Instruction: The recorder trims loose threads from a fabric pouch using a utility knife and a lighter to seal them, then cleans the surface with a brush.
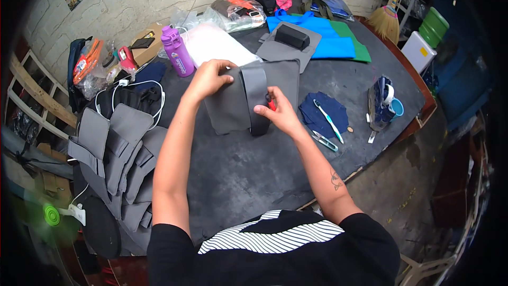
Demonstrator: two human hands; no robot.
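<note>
A grey fabric panel [225,103] is held up at an angle above the black table in front of me. Down its middle runs a darker grey strap [256,92] that bows away from the panel. My left hand [210,78] pinches the panel's upper left edge, thumb toward the strap. At the strap's right side, my right hand [280,110] is closed with the thumb against the strap's edge. A small red object [272,103] shows between its fingers, mostly hidden, so its kind is unclear.
Grey fabric pieces [114,153] are piled at the left, near a purple bottle [178,53]. On the right, a toothbrush [329,121] and thread snips [325,141] lie by navy cloth [312,114]. Behind the panel rests a black block [292,37]. A green fan [51,214] blurs at lower left.
</note>
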